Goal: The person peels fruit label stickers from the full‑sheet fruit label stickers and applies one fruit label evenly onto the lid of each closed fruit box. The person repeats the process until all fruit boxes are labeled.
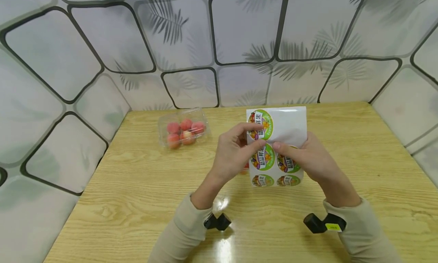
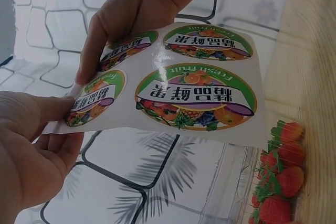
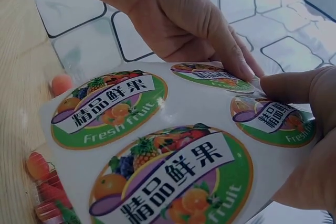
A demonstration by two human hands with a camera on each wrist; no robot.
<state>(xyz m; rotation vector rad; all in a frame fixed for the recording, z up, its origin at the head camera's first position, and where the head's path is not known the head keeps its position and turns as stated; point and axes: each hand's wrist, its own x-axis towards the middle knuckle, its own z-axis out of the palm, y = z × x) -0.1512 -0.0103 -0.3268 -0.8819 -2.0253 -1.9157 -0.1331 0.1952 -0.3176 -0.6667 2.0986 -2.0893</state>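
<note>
Both hands hold a white sheet of round fruit stickers (image 1: pixel 280 174), raised over the table and bent across its middle. My left hand (image 1: pixel 227 152) pinches its left edge between thumb and forefinger, beside the upper left sticker (image 1: pixel 267 118). Gripping the right side, my right hand (image 1: pixel 318 160) lays its thumb across the front, with the other fingers hidden behind. The sheet's upper right part is blank white. Green-edged stickers with fruit pictures and Chinese lettering fill the other places. Beneath the sheet, strawberries (image 2: pixel 283 182) in a clear plastic box show in the left wrist view.
A clear plastic box (image 1: pixel 162 128) of several peaches (image 1: pixel 186 136) stands at the back left of the wooden table (image 1: pixel 137 202). Behind the table hangs a patterned cloth (image 1: pixel 246 31). Black wrist cameras (image 1: pixel 325 223) sit on both sleeves.
</note>
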